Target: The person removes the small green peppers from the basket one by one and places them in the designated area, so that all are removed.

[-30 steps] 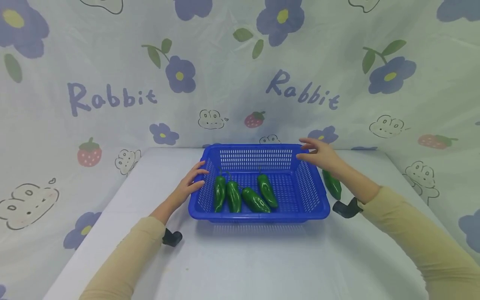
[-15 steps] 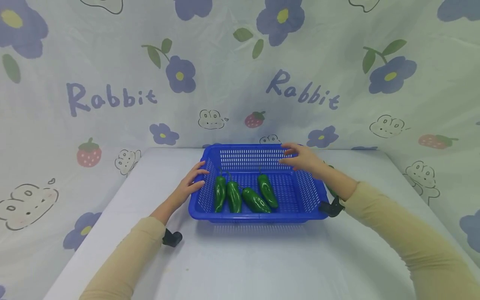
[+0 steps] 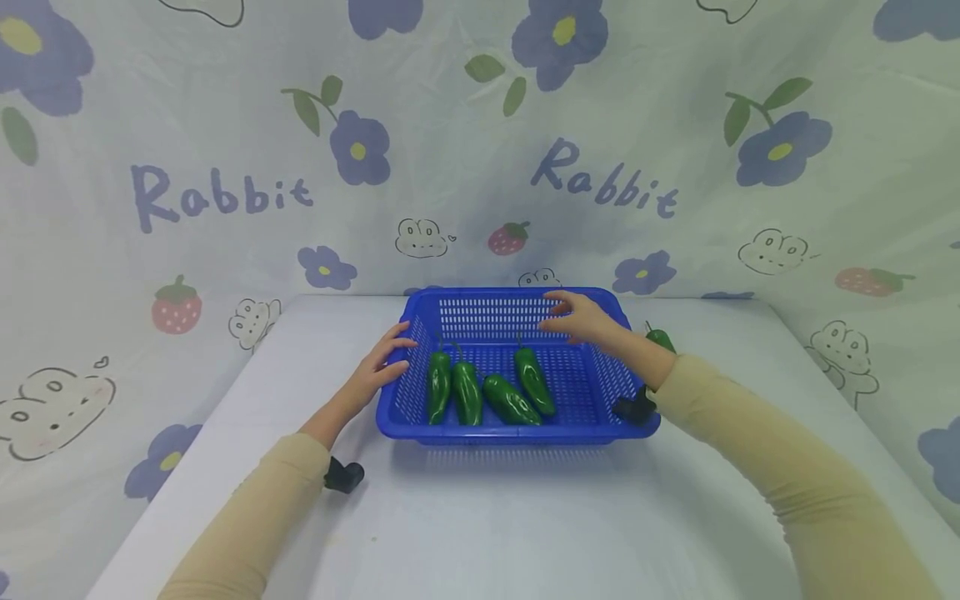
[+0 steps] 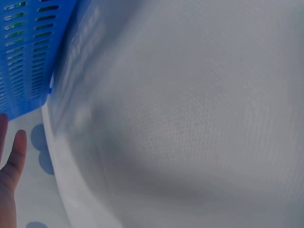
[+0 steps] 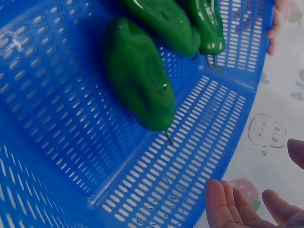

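Note:
A blue plastic basket [image 3: 517, 432] stands on the white table, with several glossy green peppers in it. They include an upright-lying pepper [image 3: 534, 382], a slanted pepper [image 3: 510, 400] and a pepper at the left wall [image 3: 438, 387]. My left hand [image 3: 375, 367] lies at the basket's left rim, fingers extended; its fingers also show beside the basket in the left wrist view. Over the basket's back right part hovers my right hand [image 3: 585, 321], fingers loosely bent and holding nothing. In the right wrist view the nearest pepper [image 5: 137, 76] lies apart from those fingers.
Another green pepper [image 3: 660, 338] lies on the table right of the basket, partly hidden by my right forearm. A white cloth [image 3: 457, 158] with flowers and rabbits hangs behind the table [image 3: 487, 525]. Black wrist mounts [image 3: 345, 477] stick out at my wrists.
My right hand has moved left from the basket's right rim to over its inside. My left hand, the basket and the peppers have stayed in place.

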Action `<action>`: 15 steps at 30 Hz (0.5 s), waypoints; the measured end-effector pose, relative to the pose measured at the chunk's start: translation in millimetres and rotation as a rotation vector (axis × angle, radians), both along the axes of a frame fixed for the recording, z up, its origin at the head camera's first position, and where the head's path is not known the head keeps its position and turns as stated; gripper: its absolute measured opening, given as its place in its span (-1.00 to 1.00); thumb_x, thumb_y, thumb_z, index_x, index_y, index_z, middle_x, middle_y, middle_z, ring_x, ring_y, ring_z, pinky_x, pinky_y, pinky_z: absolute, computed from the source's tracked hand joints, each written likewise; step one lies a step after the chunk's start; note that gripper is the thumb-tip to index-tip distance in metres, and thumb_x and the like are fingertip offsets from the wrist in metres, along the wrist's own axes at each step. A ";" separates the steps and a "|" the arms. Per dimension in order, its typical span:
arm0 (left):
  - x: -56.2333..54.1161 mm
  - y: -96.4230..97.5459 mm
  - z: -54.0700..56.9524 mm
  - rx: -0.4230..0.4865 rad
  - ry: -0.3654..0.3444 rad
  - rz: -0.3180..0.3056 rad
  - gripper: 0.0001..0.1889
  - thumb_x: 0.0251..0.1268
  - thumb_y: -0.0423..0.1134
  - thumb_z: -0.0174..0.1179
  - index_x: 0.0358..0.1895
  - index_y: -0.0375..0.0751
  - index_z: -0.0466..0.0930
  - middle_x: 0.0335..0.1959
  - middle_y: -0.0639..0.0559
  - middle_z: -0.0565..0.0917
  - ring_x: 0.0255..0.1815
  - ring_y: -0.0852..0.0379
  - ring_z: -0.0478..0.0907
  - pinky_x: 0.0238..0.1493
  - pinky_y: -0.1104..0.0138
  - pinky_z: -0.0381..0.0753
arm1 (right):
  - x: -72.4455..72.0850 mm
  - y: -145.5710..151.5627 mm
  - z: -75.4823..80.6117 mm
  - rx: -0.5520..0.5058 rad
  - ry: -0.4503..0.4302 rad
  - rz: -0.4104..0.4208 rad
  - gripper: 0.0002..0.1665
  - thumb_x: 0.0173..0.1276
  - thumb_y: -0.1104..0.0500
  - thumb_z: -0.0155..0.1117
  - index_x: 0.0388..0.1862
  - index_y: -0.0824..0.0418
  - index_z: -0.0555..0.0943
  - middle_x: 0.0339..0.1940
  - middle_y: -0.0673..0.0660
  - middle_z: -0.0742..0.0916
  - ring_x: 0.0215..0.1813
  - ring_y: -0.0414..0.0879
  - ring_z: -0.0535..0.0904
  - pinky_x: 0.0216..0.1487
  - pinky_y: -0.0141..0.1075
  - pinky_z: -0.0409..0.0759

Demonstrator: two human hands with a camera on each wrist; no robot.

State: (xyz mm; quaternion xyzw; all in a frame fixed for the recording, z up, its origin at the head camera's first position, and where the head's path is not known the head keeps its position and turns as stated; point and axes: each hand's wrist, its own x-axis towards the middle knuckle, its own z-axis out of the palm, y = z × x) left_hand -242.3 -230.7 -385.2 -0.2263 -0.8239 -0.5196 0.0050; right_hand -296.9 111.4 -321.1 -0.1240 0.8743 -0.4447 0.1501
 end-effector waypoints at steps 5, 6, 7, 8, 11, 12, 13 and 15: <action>0.9 -0.6 0.4 0.001 -0.001 -0.002 -0.62 0.26 -0.41 -0.13 0.13 -0.48 0.28 0.43 -0.31 -0.08 0.44 -0.29 -0.24 0.27 -0.26 -0.07 | -6.5 -8.2 -5.5 0.025 -0.005 0.013 -0.21 0.24 0.14 0.19 0.40 0.22 0.11 0.27 0.39 0.37 0.21 0.26 0.37 0.07 0.06 0.48; 0.9 -0.7 0.4 0.000 -0.002 -0.001 -0.62 0.25 -0.41 -0.13 0.14 -0.48 0.28 0.43 -0.31 -0.08 0.44 -0.29 -0.24 0.27 -0.27 -0.07 | -7.8 -9.8 -7.1 0.033 -0.008 0.012 -0.21 0.24 0.14 0.19 0.40 0.22 0.11 0.26 0.38 0.38 0.20 0.26 0.38 0.06 0.06 0.48; 0.9 -0.7 0.5 -0.004 -0.004 -0.001 -0.62 0.25 -0.40 -0.13 0.14 -0.47 0.28 0.43 -0.31 -0.08 0.44 -0.30 -0.24 0.26 -0.28 -0.06 | -8.9 -11.5 -8.8 0.041 -0.012 0.011 -0.20 0.24 0.14 0.20 0.40 0.23 0.11 0.24 0.39 0.39 0.18 0.25 0.39 0.04 0.05 0.50; 0.9 -0.8 0.8 -0.008 -0.006 0.000 -0.61 0.25 -0.40 -0.13 0.14 -0.46 0.28 0.44 -0.31 -0.08 0.44 -0.30 -0.23 0.25 -0.28 -0.06 | -10.0 -12.8 -11.2 0.052 -0.015 0.010 -0.20 0.23 0.14 0.20 0.40 0.23 0.12 0.22 0.38 0.41 0.15 0.25 0.41 0.03 0.04 0.51; 1.0 -0.6 2.0 -0.017 -0.014 0.003 -0.61 0.24 -0.39 -0.11 0.14 -0.46 0.29 0.44 -0.30 -0.08 0.44 -0.30 -0.23 0.23 -0.31 -0.04 | -12.5 -16.6 -18.7 0.087 -0.040 0.007 -0.20 0.22 0.14 0.22 0.39 0.23 0.14 0.17 0.36 0.46 0.10 0.23 0.45 -0.02 0.02 0.53; 0.9 -0.5 2.2 -0.022 -0.016 0.004 -0.60 0.24 -0.38 -0.11 0.14 -0.46 0.29 0.44 -0.30 -0.08 0.44 -0.31 -0.22 0.22 -0.32 -0.04 | -13.3 -17.4 -21.7 0.096 -0.049 0.007 -0.20 0.21 0.14 0.23 0.39 0.23 0.14 0.16 0.35 0.47 0.09 0.22 0.46 -0.04 0.02 0.54; 1.2 -0.4 2.8 -0.026 -0.017 0.005 -0.60 0.24 -0.38 -0.11 0.14 -0.46 0.29 0.44 -0.30 -0.08 0.43 -0.31 -0.22 0.22 -0.32 -0.03 | -13.9 -18.3 -24.5 0.108 -0.053 0.008 -0.20 0.21 0.14 0.23 0.38 0.24 0.15 0.15 0.35 0.48 0.09 0.22 0.46 -0.05 0.01 0.55; 1.3 -0.4 3.4 -0.036 -0.018 0.008 -0.60 0.24 -0.38 -0.10 0.14 -0.47 0.29 0.43 -0.31 -0.07 0.43 -0.32 -0.21 0.21 -0.32 -0.01 | -15.1 -19.8 -30.2 0.119 -0.069 0.004 -0.20 0.19 0.15 0.25 0.37 0.24 0.16 0.16 0.35 0.49 0.11 0.21 0.46 -0.06 0.01 0.56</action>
